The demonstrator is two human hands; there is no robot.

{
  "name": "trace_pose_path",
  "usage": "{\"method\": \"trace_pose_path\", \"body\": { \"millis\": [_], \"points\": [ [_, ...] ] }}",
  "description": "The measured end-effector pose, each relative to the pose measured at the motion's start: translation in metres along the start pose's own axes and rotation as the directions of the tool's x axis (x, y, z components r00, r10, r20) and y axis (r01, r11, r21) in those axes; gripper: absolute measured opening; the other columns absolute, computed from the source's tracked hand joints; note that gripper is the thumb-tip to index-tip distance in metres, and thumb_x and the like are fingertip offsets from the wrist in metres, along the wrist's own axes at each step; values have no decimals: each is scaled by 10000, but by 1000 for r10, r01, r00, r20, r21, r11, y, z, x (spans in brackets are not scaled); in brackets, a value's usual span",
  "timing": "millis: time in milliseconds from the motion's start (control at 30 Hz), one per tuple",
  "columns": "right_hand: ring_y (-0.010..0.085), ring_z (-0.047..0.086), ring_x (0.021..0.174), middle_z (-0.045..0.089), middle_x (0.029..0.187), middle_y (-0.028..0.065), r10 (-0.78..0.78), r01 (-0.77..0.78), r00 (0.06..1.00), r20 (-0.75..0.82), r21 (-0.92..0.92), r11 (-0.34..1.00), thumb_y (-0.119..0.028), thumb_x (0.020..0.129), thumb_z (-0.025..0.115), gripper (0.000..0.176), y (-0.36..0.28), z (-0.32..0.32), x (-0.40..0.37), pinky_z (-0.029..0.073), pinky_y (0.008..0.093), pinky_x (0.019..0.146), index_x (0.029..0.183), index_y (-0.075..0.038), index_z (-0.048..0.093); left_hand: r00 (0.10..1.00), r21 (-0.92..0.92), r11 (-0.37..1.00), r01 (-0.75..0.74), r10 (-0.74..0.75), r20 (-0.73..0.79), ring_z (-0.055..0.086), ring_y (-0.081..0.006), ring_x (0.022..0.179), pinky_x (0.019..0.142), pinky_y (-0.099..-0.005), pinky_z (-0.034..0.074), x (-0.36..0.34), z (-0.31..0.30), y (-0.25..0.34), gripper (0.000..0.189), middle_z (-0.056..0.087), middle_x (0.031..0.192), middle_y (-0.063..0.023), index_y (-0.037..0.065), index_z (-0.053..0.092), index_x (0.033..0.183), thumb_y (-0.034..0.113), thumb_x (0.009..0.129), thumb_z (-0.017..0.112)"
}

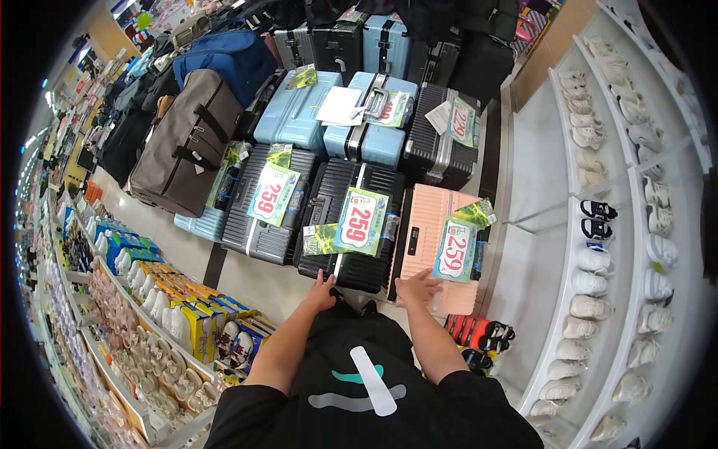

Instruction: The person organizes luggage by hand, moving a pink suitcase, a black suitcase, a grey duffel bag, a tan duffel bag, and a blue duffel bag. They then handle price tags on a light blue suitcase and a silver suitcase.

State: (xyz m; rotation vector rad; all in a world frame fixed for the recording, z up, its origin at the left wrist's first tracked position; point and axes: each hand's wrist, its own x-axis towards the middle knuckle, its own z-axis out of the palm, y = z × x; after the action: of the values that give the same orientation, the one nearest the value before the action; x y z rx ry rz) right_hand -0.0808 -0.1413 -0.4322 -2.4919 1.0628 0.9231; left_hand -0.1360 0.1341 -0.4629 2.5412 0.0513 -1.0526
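My right hand [419,287] lies with fingers spread over the near left edge of a pink ribbed suitcase [422,224], which carries a 259 price card [455,248]. Just short of the near edge of a black ribbed suitcase [370,271] is my left hand [320,292], its fingers stretched forward and holding nothing. On that black case sits another 259 price card [360,221]. Left of it stands a dark grey ribbed suitcase [258,233] with a similar card.
Behind are light blue suitcases [299,112], a dark case with a 229 card [461,122] and a brown travel bag [187,142]. Shoe shelves [550,318] run along the right. Boxed shoes [196,325] fill the left side. Red and black shoes [479,333] lie near my right arm.
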Motion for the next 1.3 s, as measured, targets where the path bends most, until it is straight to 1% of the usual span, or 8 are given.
{"method": "trace_pose_path", "body": {
  "millis": [300,467,533,767,967,1033,1167,1300],
  "points": [
    [591,29,1364,-101,1496,369,-88,91,995,51,-77,993,-525,797,663,1115,11,5,10,228,564,1106,1506,-93,-80,990,-125,992,33,-50,-134,541,-400,1162,960,-455,451,-15,14,2,701,54,1564,-213,148,361,1444,243,794,604],
    [570,12,1377,-34,1474,412,-320,321,947,22,-61,945,-387,783,651,1010,34,2,9,150,573,1124,1499,-23,39,887,-450,892,39,-239,-396,535,-360,1188,968,-423,453,-17,40,-40,574,394,1442,-215,127,481,1361,245,810,590],
    [542,34,1388,49,1453,436,-536,534,843,-38,-47,844,-349,769,651,982,70,22,28,95,544,1145,1471,57,98,839,-768,640,-1,-417,-349,587,-371,1095,926,-408,473,-39,28,-58,488,599,1197,-235,54,554,1262,235,810,571],
    [471,226,1372,234,1448,367,-654,654,756,-12,15,756,-243,833,578,781,107,38,-33,228,441,1131,1443,74,209,503,-817,576,-29,-698,-509,589,-371,1060,926,-418,461,-63,-20,-145,416,618,1126,-231,-14,550,1175,174,804,558],
    [402,444,1247,453,1342,289,-833,835,550,-53,68,547,-140,851,563,587,-3,60,-112,349,406,1062,1364,74,373,482,-640,766,-61,-539,-691,505,-405,1163,972,-425,427,-33,-104,-190,474,516,1274,-251,-20,482,1248,139,809,565],
    [396,496,1200,506,1294,276,-911,913,407,-68,50,404,-153,853,576,552,-52,77,-135,394,408,1023,1342,50,420,496,-506,861,-46,-420,-760,428,-408,1253,1004,-443,401,0,-107,-216,568,434,1364,-241,-18,422,1322,137,796,571],
    [350,609,1068,613,1154,240,-857,848,516,1,142,511,-158,860,589,479,-137,112,-185,465,385,936,1289,32,494,800,-189,978,91,-185,-570,255,-379,1384,1067,-505,307,12,-124,-233,733,273,1488,-215,17,304,1426,185,781,609],
    [305,641,1013,645,1091,216,-908,859,393,145,295,419,-174,884,597,414,-209,107,-255,488,359,897,1247,17,536,934,-55,996,64,-79,-348,173,-393,1423,1075,-516,298,11,-137,-246,744,156,1548,-212,45,314,1437,256,792,619]
  ]
}}
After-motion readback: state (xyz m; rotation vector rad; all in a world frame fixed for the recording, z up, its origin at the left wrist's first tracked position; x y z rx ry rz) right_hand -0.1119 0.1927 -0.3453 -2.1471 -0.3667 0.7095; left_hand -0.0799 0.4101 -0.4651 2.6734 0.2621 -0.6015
